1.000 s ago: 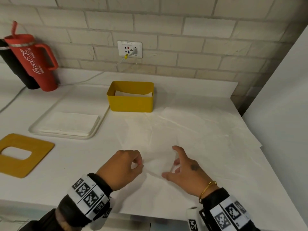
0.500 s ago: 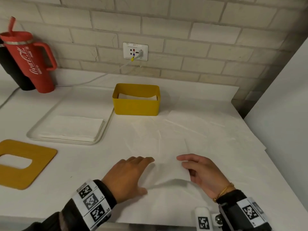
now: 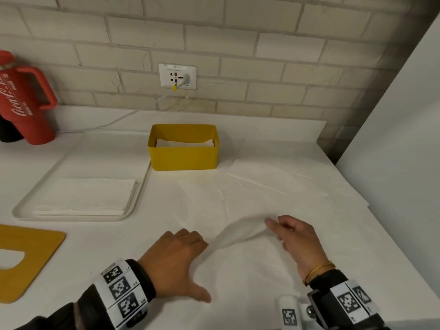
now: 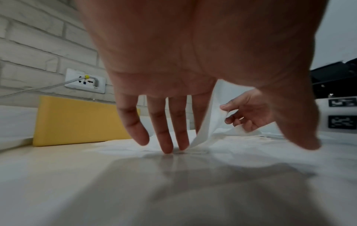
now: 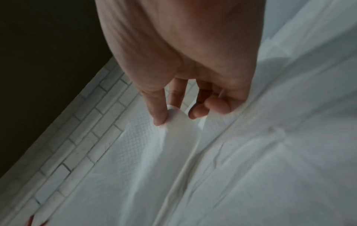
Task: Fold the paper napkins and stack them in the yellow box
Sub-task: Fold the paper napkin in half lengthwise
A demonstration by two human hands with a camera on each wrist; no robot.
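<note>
A white paper napkin (image 3: 240, 232) lies on the counter between my hands, its right edge lifted. My right hand (image 3: 289, 232) pinches that raised edge between thumb and fingers; the right wrist view shows the napkin (image 5: 173, 131) curling under the fingertips (image 5: 160, 117). My left hand (image 3: 181, 248) presses the napkin's left side down with straight fingers (image 4: 166, 137). The yellow box (image 3: 183, 151) stands behind, with folded napkins (image 3: 185, 142) inside. In the left wrist view the yellow box (image 4: 77, 120) sits left of my fingers and the right hand (image 4: 249, 113) holds the napkin (image 4: 208, 122) up.
A clear tray (image 3: 23, 214) at left holds a stack of napkins (image 3: 88, 196). A yellow board with a cut-out (image 3: 28, 258) lies at front left. A red tumbler (image 3: 21, 103) stands back left. A cable (image 3: 133, 111) runs from the wall socket (image 3: 177, 76). White paper sheets (image 3: 297, 186) cover the counter's right side.
The right hand has lifted the napkin's edge and carried it to the right. The left hand went from pinching to lying flat on the napkin. The view has shifted.
</note>
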